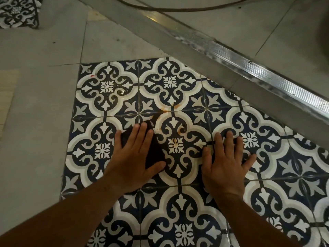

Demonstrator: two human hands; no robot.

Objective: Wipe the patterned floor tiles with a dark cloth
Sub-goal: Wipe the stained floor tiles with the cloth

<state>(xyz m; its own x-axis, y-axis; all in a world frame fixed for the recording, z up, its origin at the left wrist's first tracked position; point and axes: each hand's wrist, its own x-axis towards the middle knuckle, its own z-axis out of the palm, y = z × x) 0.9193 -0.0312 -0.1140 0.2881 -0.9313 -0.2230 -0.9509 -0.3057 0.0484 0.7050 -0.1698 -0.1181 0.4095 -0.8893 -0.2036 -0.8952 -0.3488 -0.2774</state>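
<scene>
Plain grey floor (35, 122) fills the 9 o'clock side and runs up to the straight left edge of the patterned tiles (178, 211). A separate patterned piece (17, 13) lies at 11 o'clock, well apart from the main patch.

The left hand (131, 163) lies palm down on the dark cloth (153, 152), fingers spread and flat, pressing rather than clenching; the grip is released. The cloth shows past the fingertips and between the thumb and forefinger, resting on the tiles just left of centre. Orange-brown stains (167, 108) mark the tiles at 12 o'clock from the cloth, and a wet spot (122, 91) sits farther toward 11 o'clock.

The right hand (226, 164) lies flat on bare tile, fingers spread, holding nothing. One tile motif separates the two hands.

A metal rail (231, 57) runs diagonally from 12 o'clock down to 3 o'clock, bounding the tiles on that side. A cable (178, 8) curves across the floor beyond it. Tiles extend unobstructed toward 5 o'clock.
</scene>
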